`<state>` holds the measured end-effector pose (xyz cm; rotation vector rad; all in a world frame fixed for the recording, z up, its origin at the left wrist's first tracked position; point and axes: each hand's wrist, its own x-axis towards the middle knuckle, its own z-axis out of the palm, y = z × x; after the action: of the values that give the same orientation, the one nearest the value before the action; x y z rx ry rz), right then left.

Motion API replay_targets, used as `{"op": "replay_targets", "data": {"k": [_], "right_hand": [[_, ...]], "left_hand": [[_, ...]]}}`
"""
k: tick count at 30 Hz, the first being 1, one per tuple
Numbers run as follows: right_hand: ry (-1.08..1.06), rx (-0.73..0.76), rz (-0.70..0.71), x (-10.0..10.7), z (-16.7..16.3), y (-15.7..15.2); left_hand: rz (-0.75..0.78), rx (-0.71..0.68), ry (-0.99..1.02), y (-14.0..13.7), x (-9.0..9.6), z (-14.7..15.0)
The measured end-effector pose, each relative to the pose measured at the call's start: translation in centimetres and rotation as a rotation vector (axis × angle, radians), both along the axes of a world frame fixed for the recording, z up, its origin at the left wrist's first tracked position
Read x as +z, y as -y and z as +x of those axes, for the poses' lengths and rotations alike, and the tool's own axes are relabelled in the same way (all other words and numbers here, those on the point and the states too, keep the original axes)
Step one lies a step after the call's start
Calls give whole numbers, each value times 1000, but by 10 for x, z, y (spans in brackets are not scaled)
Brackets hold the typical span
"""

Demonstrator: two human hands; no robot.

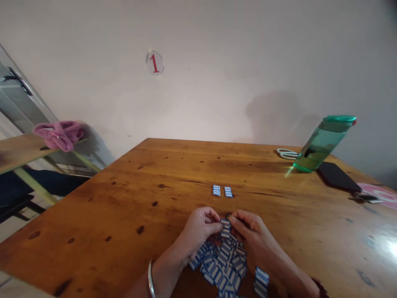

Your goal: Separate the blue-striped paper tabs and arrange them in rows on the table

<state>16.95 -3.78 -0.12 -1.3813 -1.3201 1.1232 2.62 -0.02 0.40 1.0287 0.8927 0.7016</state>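
Blue-and-white small rectangular tile (225,222) pinched between fingers of left hand (200,227) and right hand (248,229) | above loose pile of same tiles (221,265) on brown wooden table (124,198) | two neat tile stacks (222,191) further away

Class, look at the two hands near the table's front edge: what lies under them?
Under the left hand and right hand lies a loose heap of blue-and-white labels on the wooden table; some are covered.

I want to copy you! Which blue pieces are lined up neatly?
The two small stacks farther up the table, beyond both hands; the pile under the hands is jumbled.
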Motion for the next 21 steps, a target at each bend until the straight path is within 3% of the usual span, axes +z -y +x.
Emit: {"op": "replay_targets", "data": {"k": [21], "right_hand": [[113,-22,35,-2,0,1]], "left_hand": [[65,32,-116,-1,-4,2]]}}
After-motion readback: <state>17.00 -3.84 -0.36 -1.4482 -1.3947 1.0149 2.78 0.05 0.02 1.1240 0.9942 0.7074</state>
